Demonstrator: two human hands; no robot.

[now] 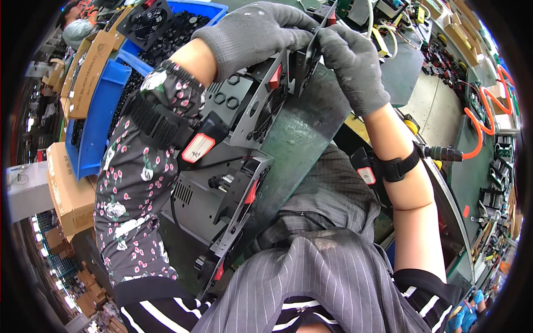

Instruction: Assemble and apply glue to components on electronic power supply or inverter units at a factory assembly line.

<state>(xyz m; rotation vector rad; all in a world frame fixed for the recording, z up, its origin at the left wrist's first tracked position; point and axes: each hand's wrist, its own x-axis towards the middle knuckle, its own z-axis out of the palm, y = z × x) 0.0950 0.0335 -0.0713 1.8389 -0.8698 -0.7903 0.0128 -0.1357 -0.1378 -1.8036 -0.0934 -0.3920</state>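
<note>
Both my hands wear grey knit gloves. My left hand [252,36] reaches over a grey metal housing, its fingers closed at the upper edge of a narrow black panel [303,69]. From the other side my right hand [352,64] grips the same panel, its fingers curled against the edge. The panel stands upright, seen nearly edge-on, so its face is mostly hidden. Beside it is the grey housing [244,119], with round black fittings and a red rocker switch [275,76]. A second grey housing [205,194] with vent slots lies nearer to me.
Blue bins [100,119] hold many small black parts at the left, beside cardboard boxes [89,72]. The green worktop [302,133] has a worn surface. Cables and circuit boards lie at the back right. An orange coiled air hose [480,133] hangs at the right.
</note>
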